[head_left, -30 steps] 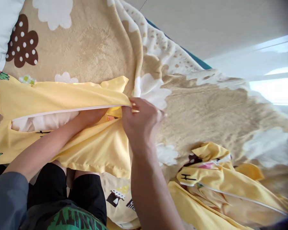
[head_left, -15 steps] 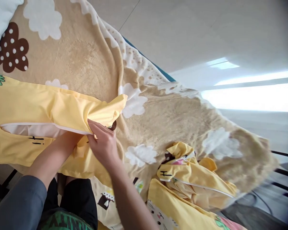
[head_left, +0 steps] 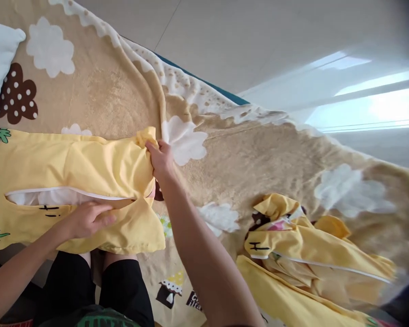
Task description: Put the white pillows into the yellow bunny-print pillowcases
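Observation:
A yellow pillowcase (head_left: 88, 156) lies across the bed in front of my legs. A long slit with a white zipper edge runs along its face, and white filling (head_left: 54, 196) shows inside. My right hand (head_left: 162, 159) pinches the bunched upper right corner of the case. Below the slit, my left hand (head_left: 90, 220) lies over the yellow cloth, fingers loosely extended, holding nothing. Small black stitch-like marks are printed beside the slit's lower edge.
A beige blanket (head_left: 245, 159) with white cloud shapes covers the bed. More crumpled yellow cloth with a white zipper (head_left: 313, 240) lies at the right. A white pillow (head_left: 2, 63) sits at the upper left. A wall (head_left: 252, 41) borders the bed's far side.
My left hand has come out of the slit and now rests on the case. My right hand has moved from the slit's right end up to the upper right corner.

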A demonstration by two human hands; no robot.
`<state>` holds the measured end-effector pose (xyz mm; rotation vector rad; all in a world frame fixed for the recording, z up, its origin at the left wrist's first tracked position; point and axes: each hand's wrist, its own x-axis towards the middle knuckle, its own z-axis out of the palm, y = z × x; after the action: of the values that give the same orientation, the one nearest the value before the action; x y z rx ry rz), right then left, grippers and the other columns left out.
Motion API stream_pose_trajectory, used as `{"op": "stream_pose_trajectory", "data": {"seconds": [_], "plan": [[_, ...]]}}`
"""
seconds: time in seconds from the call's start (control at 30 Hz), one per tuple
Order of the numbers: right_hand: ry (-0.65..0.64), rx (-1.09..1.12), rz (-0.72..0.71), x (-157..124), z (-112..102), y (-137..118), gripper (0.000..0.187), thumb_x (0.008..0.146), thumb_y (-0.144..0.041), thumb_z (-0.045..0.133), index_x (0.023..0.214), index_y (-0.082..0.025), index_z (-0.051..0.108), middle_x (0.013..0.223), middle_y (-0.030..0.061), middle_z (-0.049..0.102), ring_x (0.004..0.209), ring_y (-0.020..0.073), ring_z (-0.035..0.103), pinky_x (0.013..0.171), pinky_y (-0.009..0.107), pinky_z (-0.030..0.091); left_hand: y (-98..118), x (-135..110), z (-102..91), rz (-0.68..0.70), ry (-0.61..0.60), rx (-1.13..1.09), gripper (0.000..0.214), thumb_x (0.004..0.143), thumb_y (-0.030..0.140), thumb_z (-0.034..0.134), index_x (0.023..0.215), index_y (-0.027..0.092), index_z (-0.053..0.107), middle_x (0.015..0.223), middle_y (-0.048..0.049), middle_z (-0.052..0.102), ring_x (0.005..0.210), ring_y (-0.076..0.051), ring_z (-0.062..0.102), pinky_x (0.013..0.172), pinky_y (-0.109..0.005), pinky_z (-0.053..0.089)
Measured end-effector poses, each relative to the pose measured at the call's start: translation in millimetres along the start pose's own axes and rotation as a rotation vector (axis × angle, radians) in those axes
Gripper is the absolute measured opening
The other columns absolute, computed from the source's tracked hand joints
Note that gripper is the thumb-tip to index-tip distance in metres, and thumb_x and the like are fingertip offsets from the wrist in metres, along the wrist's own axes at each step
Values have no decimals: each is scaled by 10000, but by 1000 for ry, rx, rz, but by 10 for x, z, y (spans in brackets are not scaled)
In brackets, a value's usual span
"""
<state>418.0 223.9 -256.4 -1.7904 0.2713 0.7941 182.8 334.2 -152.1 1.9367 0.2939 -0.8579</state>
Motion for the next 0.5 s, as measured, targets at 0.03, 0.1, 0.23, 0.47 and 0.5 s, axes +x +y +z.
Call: {"op": "stream_pose_trajectory", "data": {"seconds": [0.03, 0.1, 0.23, 0.47, 0.5], "plan": [[30, -25, -95, 56, -15, -84, 291, 745, -465, 669, 796, -202, 556, 764, 22, 622, 719, 163, 559, 685, 327, 464, 30, -109, 5, -59, -59, 33, 510, 954, 607, 385, 1111, 209, 662, 955, -63, 711, 911, -244, 665, 763, -312, 502], [122, -119, -301, 109, -106, -271, 233, 799, -436, 612, 847, -214, 563, 813, 17, 618, 743, 162, 567, 710, 334, 467, 130, -263, 39, -133, -141, 159, 471, 920, 605, 460, 977, 183, 660, 858, -79, 700, 838, -273, 668, 694, -323, 485], [258, -391, -637, -328, -330, -584, 253, 867, -415, 557, 1024, -219, 587, 990, 69, 614, 864, 203, 590, 766, 386, 473, 416, -350, 146, -67, -153, 258, 298, 980, 320, 367, 1020, 183, 629, 870, -96, 705, 822, -268, 671, 723, -347, 484], [-828, -935, -1017, -1660, -728, -289, 417, 1024, -475, 340, 823, -197, 577, 713, 4, 566, 722, 159, 555, 848, 375, 389, 505, -86, -71, 197, -262, 34, 231, 920, 247, 453, 1038, 212, 648, 911, -41, 731, 817, -207, 679, 722, -276, 482], [-839, -985, -989, -1723, -799, -246, 433, 1015, -497, 359, 788, -189, 562, 694, -2, 560, 712, 154, 549, 860, 375, 370, 465, 32, -88, 217, -283, 26, 230, 900, 227, 471, 1020, 226, 667, 923, -25, 738, 824, -200, 683, 725, -266, 482]]}}
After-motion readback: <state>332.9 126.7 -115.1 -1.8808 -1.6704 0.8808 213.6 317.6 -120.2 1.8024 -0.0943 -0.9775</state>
